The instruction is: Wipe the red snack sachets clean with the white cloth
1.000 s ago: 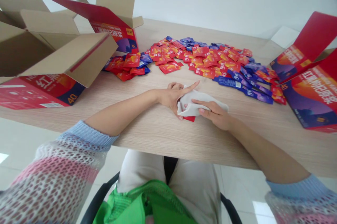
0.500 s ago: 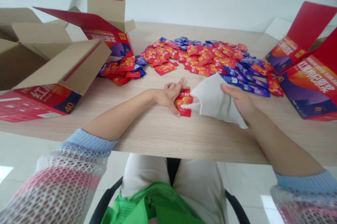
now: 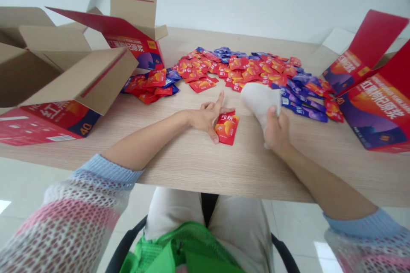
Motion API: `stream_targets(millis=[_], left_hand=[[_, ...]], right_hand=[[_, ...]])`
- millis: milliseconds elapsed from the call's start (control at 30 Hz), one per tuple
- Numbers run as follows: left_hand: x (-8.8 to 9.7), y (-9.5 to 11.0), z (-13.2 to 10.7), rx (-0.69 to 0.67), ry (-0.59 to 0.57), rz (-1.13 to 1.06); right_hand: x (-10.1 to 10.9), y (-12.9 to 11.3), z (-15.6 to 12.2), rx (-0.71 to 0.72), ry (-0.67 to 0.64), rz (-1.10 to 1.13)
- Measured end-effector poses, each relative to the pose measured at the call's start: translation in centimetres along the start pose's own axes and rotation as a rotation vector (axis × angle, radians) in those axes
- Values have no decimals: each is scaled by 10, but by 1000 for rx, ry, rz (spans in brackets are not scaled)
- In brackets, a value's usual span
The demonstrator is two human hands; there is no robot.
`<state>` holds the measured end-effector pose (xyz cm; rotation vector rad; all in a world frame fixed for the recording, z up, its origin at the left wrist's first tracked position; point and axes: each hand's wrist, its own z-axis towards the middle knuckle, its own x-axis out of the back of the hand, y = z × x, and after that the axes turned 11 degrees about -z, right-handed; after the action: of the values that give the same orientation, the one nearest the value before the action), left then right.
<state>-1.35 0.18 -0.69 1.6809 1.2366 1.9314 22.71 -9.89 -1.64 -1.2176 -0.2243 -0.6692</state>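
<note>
On the table in front of me lies a single red sachet (image 3: 228, 128) with an orange fruit print. My left hand (image 3: 207, 117) rests against its left edge, thumb and index finger spread apart, touching the sachet without wrapping round it. A white cloth (image 3: 257, 100) is bunched in my right hand (image 3: 277, 131), whose fingers are closed on it, just right of the sachet. The cloth's lower part is hidden by the fingers. Beyond both hands spreads a heap of red and blue sachets (image 3: 238, 69).
A smaller sachet pile (image 3: 153, 86) lies beside the left boxes. Two open cartons, one nearer (image 3: 73, 117) and one behind (image 3: 136, 46), stand at left. More red and blue boxes (image 3: 381, 106) stand at right. The table's front edge (image 3: 205, 185) runs before my lap.
My right hand has moved left with the cloth, which is now bunched up and away from the sachet. The sachet has tilted slightly; my left hand stays almost in place.
</note>
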Motion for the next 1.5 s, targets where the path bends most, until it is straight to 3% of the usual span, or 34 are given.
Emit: stream_targets(millis=[67, 167, 333, 467, 600, 667, 733, 800, 933, 1000, 1067, 1133, 1267, 1333, 1500], left_hand=[[-2, -1, 0, 47, 39, 26], [-4, -4, 1, 111, 97, 77], [-4, -3, 1, 108, 92, 173], [2, 5, -1, 55, -48, 159], [8, 11, -3, 88, -87, 104], [12, 12, -4, 128, -106, 94], [15, 14, -4, 176, -122, 90], [17, 14, -5, 192, -132, 78], [19, 9, -4, 109, -158, 62], [18, 6, -4, 80, -170, 61], [16, 5, -4, 74, -164, 63], [14, 5, -4, 79, -146, 67], [8, 4, -4, 117, -78, 79], [5, 4, -4, 159, -28, 82], [5, 7, -3, 193, -10, 107]], right_hand=[[-17, -6, -8, 180, -153, -282], [-34, -13, -11, 445, -355, -467], [-24, -28, -18, 673, -544, -502], [0, -52, -30, 617, -714, -371], [17, -55, -31, 326, -907, -81], [19, -48, -25, 113, -791, 142], [20, -39, -14, -78, -505, 356], [25, -31, 2, -158, -210, 508], [44, -19, 29, -71, 234, 631], [48, -15, 34, -12, 438, 553], [45, -12, 29, 14, 542, 347], [32, -12, 17, 24, 465, 60], [-6, -20, -9, 139, -10, -389], [-23, -24, -17, 270, -193, -488], [-35, -27, -20, 542, -390, -530]])
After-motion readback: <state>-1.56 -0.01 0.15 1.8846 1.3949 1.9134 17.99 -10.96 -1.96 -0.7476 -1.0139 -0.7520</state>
